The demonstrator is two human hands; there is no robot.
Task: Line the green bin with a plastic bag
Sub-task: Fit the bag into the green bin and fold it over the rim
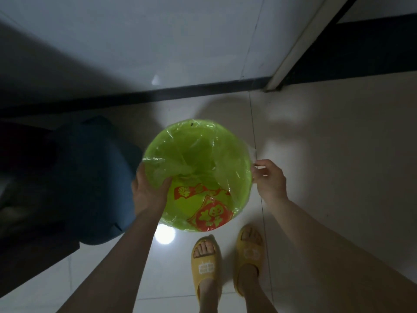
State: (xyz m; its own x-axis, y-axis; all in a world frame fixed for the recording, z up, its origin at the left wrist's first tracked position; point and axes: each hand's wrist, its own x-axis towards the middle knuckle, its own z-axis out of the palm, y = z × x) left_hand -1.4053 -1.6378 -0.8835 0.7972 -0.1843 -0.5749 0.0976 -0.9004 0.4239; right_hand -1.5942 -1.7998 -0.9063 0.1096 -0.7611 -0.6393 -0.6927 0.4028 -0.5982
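A round green bin (pixel 171 134) stands on the tiled floor in front of my feet. A clear plastic bag (pixel 209 199) with red printing lies inside it and drapes over the rim. My left hand (pixel 150 190) grips the bag at the bin's left rim, thumb inside the bin. My right hand (pixel 269 179) pinches the bag's edge just outside the right rim.
A dark blue cushioned seat (pixel 90 177) sits right beside the bin on the left. A white wall with a black skirting (pixel 158 93) runs behind. A white door frame (pixel 293 46) stands at the back right. My feet in yellow slippers (pixel 205 265) are just behind the bin.
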